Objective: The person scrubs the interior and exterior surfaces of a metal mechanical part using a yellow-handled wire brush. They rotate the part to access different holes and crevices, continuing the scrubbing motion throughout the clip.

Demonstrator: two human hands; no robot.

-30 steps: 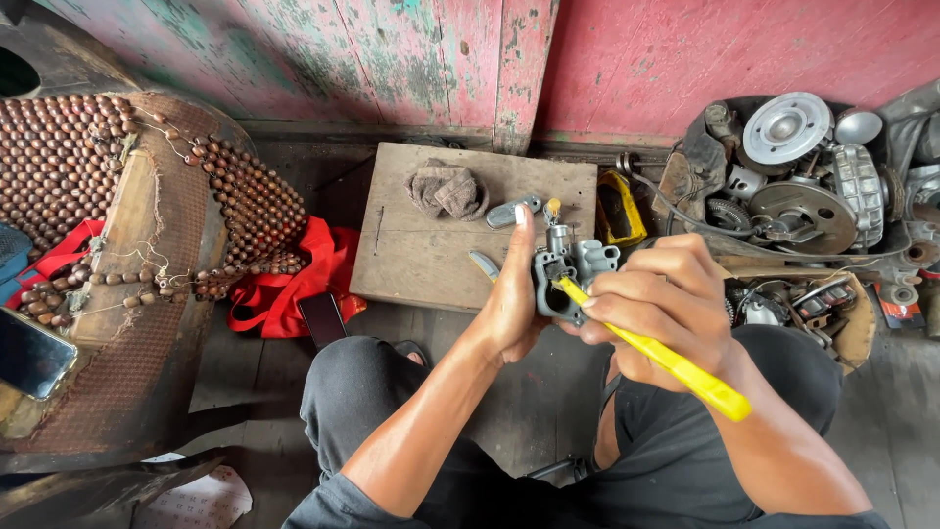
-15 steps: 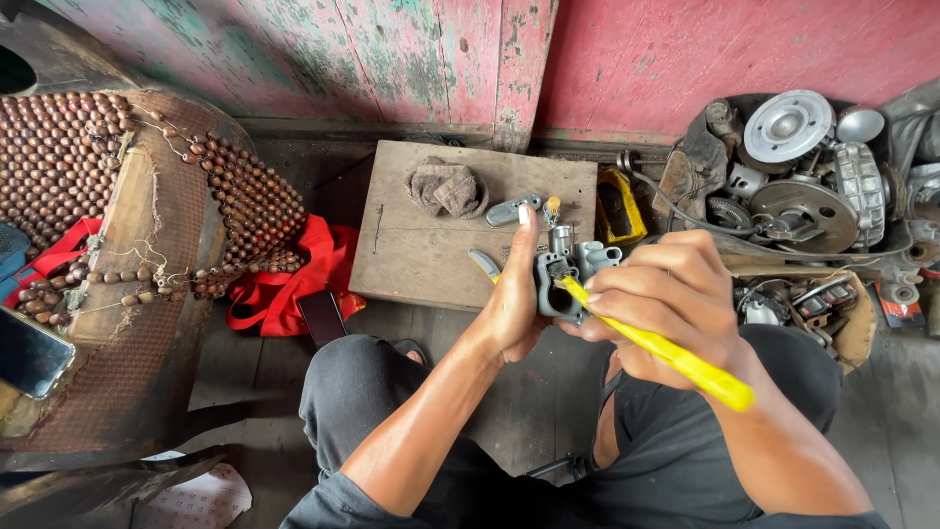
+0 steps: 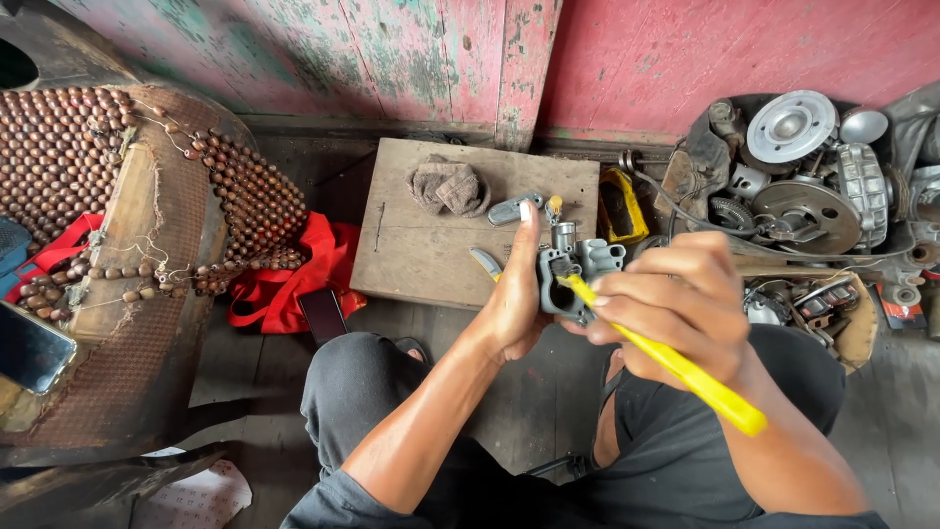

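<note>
The left hand (image 3: 514, 294) has its fingers wrapped around a grey metal part (image 3: 573, 274). The right hand (image 3: 676, 309) pinches a yellow tool (image 3: 685, 370) (its tip sits inside the part's hole), just past the fingertips.

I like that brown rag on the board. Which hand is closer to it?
Left. The left hand is just below-right of the brown rag; the right hand is farther right.

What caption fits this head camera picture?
Left hand holds a grey metal engine part; right hand works a yellow-handled tool into it.
</note>
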